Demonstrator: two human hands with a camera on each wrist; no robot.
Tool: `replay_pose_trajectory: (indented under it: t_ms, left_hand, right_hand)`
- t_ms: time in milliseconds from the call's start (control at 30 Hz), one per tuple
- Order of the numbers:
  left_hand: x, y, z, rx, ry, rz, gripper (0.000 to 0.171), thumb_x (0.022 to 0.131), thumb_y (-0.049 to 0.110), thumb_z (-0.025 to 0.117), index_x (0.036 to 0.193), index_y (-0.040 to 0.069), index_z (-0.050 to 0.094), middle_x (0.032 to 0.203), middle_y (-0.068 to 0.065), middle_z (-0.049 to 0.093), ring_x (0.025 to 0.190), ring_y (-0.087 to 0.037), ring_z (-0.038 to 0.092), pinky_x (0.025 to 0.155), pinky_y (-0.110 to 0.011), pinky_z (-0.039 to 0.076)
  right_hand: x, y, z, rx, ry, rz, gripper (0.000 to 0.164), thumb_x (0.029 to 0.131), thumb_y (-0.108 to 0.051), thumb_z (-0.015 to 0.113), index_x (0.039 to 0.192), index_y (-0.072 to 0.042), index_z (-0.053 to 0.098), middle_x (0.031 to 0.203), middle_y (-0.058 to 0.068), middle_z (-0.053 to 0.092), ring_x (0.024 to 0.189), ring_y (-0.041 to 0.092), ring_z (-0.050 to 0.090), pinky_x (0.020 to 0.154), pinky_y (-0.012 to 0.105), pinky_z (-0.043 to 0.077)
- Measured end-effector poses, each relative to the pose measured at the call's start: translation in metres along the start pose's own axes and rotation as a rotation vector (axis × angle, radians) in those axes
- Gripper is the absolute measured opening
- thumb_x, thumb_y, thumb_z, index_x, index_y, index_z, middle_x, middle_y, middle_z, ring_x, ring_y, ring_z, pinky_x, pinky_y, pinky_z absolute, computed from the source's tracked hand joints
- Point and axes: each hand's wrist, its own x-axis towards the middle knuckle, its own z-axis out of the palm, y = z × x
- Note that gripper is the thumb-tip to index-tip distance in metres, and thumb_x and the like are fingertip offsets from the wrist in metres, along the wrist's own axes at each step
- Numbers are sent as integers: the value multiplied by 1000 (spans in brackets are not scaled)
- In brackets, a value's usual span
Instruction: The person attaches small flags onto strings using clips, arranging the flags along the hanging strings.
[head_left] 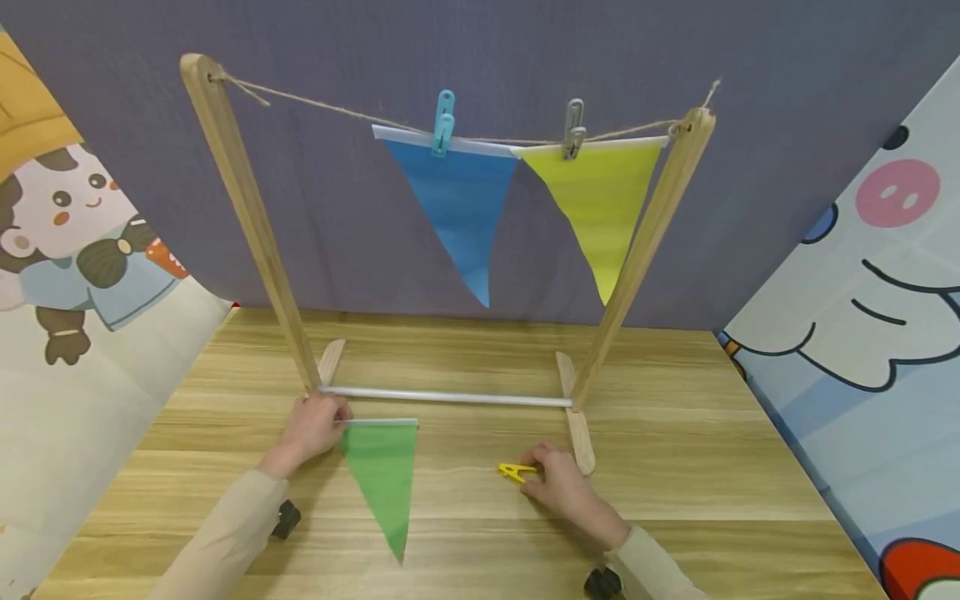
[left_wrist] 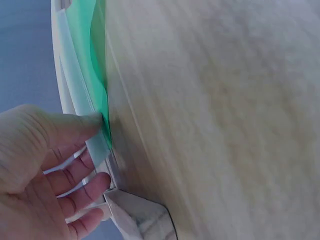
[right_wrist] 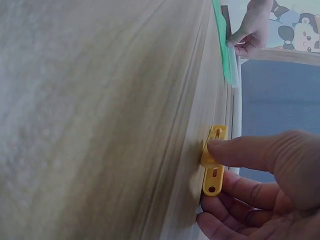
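Between thumb and fingers, my left hand (head_left: 317, 423) pinches the white top edge of a green triangular pennant (head_left: 384, 475) at its left corner. The pennant's tip points toward the front of the table. My right hand (head_left: 561, 483) holds a yellow clothespin (head_left: 516, 472) just above the tabletop, thumb on one side and fingers on the other, as the right wrist view shows. On the twine (head_left: 322, 106) hang a blue pennant (head_left: 457, 200), held by a light-blue clothespin (head_left: 443, 125), and a yellow pennant (head_left: 600, 200), held by a grey clothespin (head_left: 574, 132).
Two wooden posts, the left post (head_left: 243, 187) and the right post (head_left: 660, 217), carry the twine. A white rod (head_left: 450, 396) joins them low down, and wooden feet (head_left: 581, 442) stand on the table (head_left: 675, 500). Behind is a grey-purple panel (head_left: 315, 233).
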Motion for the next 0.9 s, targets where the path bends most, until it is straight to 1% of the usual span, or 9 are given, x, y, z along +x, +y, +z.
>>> replay_pose_trajectory:
  t_ms: [67,133,200,267,367,467,567,667,900]
  left_hand:
    - [0,-1,-1,-34,9,11,13,72,5,76,70,13,65,71,1,61,74,-22,54,70,-49,43]
    - [0,-3,0,-102,21,33,13,73,5,75,70,12,65,71,1,62,72,-20,56,69,-46,45]
    - [0,-3,-1,-197,17,39,11,75,3,74,71,10,66,73,0,64,72,-19,57,69,-42,48]
    - [0,-3,-1,-319,4,28,8,78,2,72,73,6,67,76,-2,66,75,-20,60,71,-37,50]
    - [-1,-1,-1,-467,-6,-23,4,82,3,70,78,2,68,83,-7,68,80,-21,61,70,-31,50]
    - [-2,-1,0,-562,12,-71,6,84,5,69,84,-1,69,87,-11,68,78,-16,59,67,-25,48]
    - [-1,1,0,-620,33,-120,8,84,6,69,88,-2,69,87,-12,68,71,-9,56,64,-22,47]
    - [0,3,-1,-678,41,-176,12,86,8,67,91,-3,69,87,-11,67,69,-6,53,62,-21,45]
    - [2,10,-6,-832,28,-303,27,91,13,63,106,-8,63,96,-10,62,77,-6,52,66,-21,45]
  right_hand:
    - [0,0,0,-7,-2,4,23,64,3,77,83,-1,65,80,4,59,72,17,55,63,26,48]
    - [0,1,0,-7,-1,4,23,64,3,74,83,-2,65,80,4,59,72,16,55,63,26,47]
    - [0,1,0,-2,2,10,22,64,3,72,84,-3,64,81,3,59,71,15,53,62,26,47]
    - [0,3,0,5,7,14,22,64,2,71,84,-5,64,81,2,59,72,13,53,63,25,46]
    - [0,4,0,22,18,8,22,65,2,70,84,-7,64,81,1,60,72,13,54,63,25,47]
    - [0,5,1,30,30,-15,22,65,1,70,85,-7,64,81,1,60,71,13,54,62,25,47]
    - [0,5,1,30,46,-36,22,65,1,70,85,-6,65,79,0,59,70,12,52,61,24,45]
    - [1,6,2,30,73,-50,21,66,2,71,85,-5,65,77,0,58,68,11,50,60,23,44]
    - [5,2,0,28,173,-105,21,65,1,74,84,-2,65,79,4,61,70,15,54,61,25,47]
